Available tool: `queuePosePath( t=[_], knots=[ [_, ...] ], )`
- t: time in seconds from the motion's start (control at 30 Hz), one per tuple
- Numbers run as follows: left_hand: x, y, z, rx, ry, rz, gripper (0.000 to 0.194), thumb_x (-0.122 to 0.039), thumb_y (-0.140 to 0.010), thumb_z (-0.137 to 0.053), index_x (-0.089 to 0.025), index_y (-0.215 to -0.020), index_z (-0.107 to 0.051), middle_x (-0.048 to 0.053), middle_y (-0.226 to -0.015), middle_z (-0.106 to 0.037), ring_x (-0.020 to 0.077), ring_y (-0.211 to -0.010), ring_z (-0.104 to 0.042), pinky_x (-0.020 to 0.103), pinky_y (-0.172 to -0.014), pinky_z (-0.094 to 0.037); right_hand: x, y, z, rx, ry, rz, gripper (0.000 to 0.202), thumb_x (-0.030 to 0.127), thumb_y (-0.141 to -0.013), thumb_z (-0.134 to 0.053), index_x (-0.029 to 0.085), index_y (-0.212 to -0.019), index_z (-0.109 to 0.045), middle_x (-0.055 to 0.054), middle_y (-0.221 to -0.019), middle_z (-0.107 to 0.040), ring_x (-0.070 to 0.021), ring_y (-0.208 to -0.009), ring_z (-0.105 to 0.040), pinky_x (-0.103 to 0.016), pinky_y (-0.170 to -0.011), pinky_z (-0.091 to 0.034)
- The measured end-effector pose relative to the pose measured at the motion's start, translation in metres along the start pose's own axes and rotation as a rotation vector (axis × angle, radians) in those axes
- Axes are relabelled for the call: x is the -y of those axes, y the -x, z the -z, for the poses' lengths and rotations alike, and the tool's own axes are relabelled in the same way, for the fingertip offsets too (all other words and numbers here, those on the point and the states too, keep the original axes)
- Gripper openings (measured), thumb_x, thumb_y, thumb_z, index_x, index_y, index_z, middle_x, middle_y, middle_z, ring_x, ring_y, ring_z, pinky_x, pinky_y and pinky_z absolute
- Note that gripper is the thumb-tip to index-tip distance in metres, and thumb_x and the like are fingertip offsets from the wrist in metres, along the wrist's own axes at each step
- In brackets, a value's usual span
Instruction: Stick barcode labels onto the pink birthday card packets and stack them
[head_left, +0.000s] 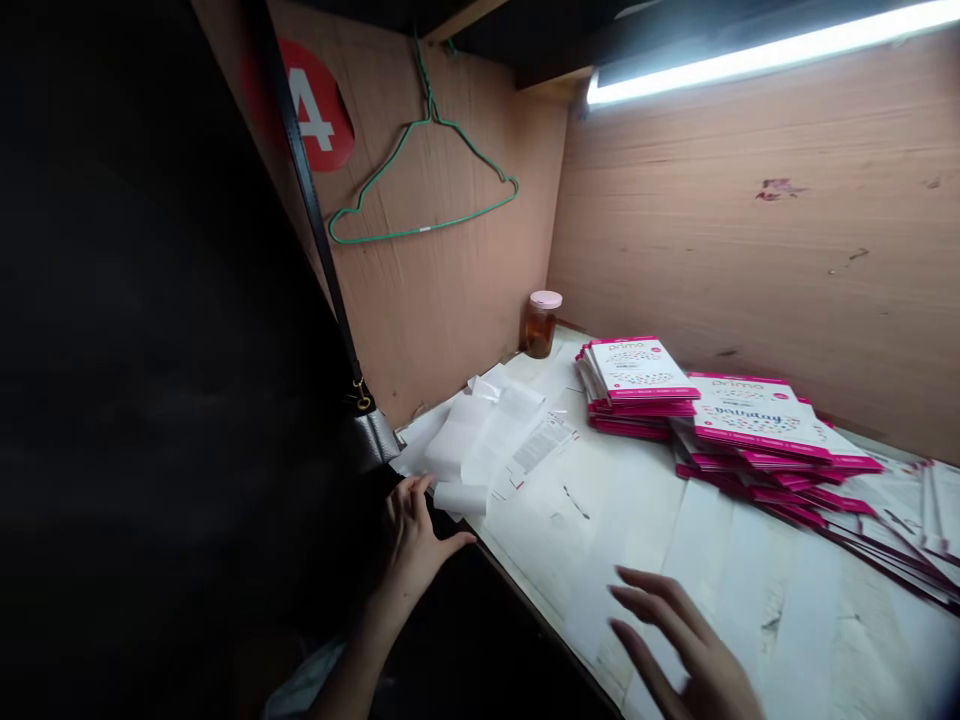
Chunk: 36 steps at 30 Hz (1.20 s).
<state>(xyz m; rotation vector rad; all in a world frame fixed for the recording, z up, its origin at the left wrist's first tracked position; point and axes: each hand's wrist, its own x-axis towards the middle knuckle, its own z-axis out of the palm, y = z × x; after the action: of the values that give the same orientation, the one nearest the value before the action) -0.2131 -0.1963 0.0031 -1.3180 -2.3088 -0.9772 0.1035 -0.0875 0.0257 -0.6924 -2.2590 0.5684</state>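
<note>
Across the front of me runs a white, paper-covered worktable (pixel 555 560), and sprawling along its back is a messy pile of white, magenta-edged packets (pixel 765 420). A neater stack of matching packets (pixel 637 370) sits just left of it! Loose white sheets (pixel 465 435) heap at the near left corner, between my left hand (pixel 416 545) and the amber, pink-lidded jar (pixel 541 325). That hand's half open, thumb out, fingertips right by the sheets; touching, I can't tell. My right hand (pixel 682 640), fingers spread, hovers empty!
</note>
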Motion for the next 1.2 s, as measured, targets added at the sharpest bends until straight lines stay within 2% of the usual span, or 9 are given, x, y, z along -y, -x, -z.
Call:
queuePosePath(
  t=[0.1, 0.2, 0.37, 0.47, 0.63, 0.73, 0.87, 1.0, 1.2],
  knots=[
    [0.023, -0.020, -0.012, -0.011, 0.186, 0.032, 0.078, -0.054, -0.076, -0.067, -0.014, -0.136, -0.036, 0.021, -0.134, -0.043, 0.0371, -0.127, -0.040, 0.055, -0.104, -0.034, 0.031, -0.052, -0.039, 0.156, -0.148, -0.026, 0.019, 0.034, -0.094, -0.048, 0.027, -0.099, -0.065, -0.011, -0.111, -0.061, -0.0228, -0.096, -0.066, -0.033, -0.078, -0.057],
    [0.034, -0.052, -0.021, 0.053, 0.385, 0.214, 0.061, -0.039, -0.079, -0.067, -0.014, -0.130, -0.045, 0.018, -0.115, -0.058, 0.0329, -0.116, -0.052, 0.049, -0.101, -0.039, 0.036, -0.091, -0.073, 0.211, -0.243, -0.062, 0.023, 0.035, -0.094, -0.046, 0.024, -0.091, -0.066, -0.010, -0.105, -0.063, -0.0239, -0.099, -0.064, -0.038, -0.085, -0.053],
    [0.000, -0.101, 0.002, 0.285, 1.007, 0.300, 0.055, -0.032, -0.073, -0.073, -0.019, -0.121, -0.048, 0.005, -0.093, -0.067, 0.0195, -0.086, -0.064, 0.031, -0.082, -0.050, 0.029, -0.126, -0.098, 0.147, -0.332, -0.067, 0.029, 0.041, -0.086, -0.060, 0.021, -0.107, -0.062, -0.013, -0.120, -0.060, -0.0270, -0.114, -0.056, -0.044, -0.097, -0.045],
    [-0.038, -0.119, 0.032, 0.218, 1.264, 0.330, 0.055, -0.033, -0.069, -0.079, -0.019, -0.114, -0.051, 0.003, -0.094, -0.067, 0.0148, -0.079, -0.064, 0.025, -0.075, -0.050, 0.042, -0.141, -0.098, 0.076, -0.396, 0.007, 0.049, 0.045, -0.077, -0.070, 0.021, -0.118, -0.058, -0.014, -0.127, -0.056, -0.0290, -0.120, -0.051, -0.045, -0.101, -0.042],
    [-0.072, -0.124, 0.060, 0.089, 1.506, 0.264, 0.056, -0.042, -0.075, -0.077, -0.026, -0.119, -0.047, 0.003, -0.105, -0.066, 0.0149, -0.087, -0.065, 0.028, -0.081, -0.050, 0.075, -0.158, -0.075, -0.012, -0.743, -0.155, 0.030, 0.047, -0.090, -0.054, 0.019, -0.081, -0.061, -0.004, -0.077, -0.062, -0.0184, -0.073, -0.058, -0.031, -0.069, -0.050],
    [-0.076, -0.110, 0.060, 0.230, 1.529, 0.370, 0.043, -0.053, -0.076, -0.073, -0.019, -0.098, -0.057, 0.004, -0.089, -0.070, 0.0192, -0.084, -0.067, 0.028, -0.075, -0.050, 0.085, -0.159, -0.051, 0.037, -0.891, -0.247, 0.034, 0.051, -0.087, -0.058, 0.019, -0.077, -0.057, -0.001, -0.070, -0.057, -0.0144, -0.064, -0.053, -0.026, -0.057, -0.045],
    [-0.087, -0.095, 0.051, 0.558, 1.555, 0.521, 0.044, -0.048, -0.069, -0.080, -0.013, -0.092, -0.066, 0.008, -0.084, -0.072, 0.0230, -0.083, -0.068, 0.029, -0.074, -0.051, 0.082, -0.150, -0.033, 0.110, -0.732, -0.205, 0.030, 0.046, -0.083, -0.066, 0.019, -0.076, -0.054, 0.002, -0.065, -0.053, -0.0114, -0.057, -0.048, -0.023, -0.050, -0.040],
    [-0.100, -0.091, 0.040, 0.473, 1.545, 0.555, 0.034, -0.035, -0.069, -0.081, -0.013, -0.092, -0.070, 0.006, -0.086, -0.074, 0.0202, -0.078, -0.069, 0.029, -0.075, -0.052, 0.075, -0.137, -0.035, -0.178, -0.439, 0.009, 0.024, 0.027, -0.087, -0.064, 0.023, -0.109, -0.058, 0.001, -0.076, -0.057, -0.0124, -0.063, -0.054, -0.025, -0.059, -0.047],
    [-0.105, -0.082, 0.034, 0.511, 1.480, 0.513, 0.030, -0.035, -0.077, -0.075, -0.011, -0.095, -0.072, 0.009, -0.087, -0.075, 0.0236, -0.082, -0.070, 0.034, -0.080, -0.054, 0.070, -0.127, -0.037, -0.274, -0.136, 0.183, 0.026, 0.013, -0.088, -0.061, 0.022, -0.112, -0.066, -0.004, -0.084, -0.053, -0.0148, -0.073, -0.055, -0.027, -0.062, -0.049]
  ],
)
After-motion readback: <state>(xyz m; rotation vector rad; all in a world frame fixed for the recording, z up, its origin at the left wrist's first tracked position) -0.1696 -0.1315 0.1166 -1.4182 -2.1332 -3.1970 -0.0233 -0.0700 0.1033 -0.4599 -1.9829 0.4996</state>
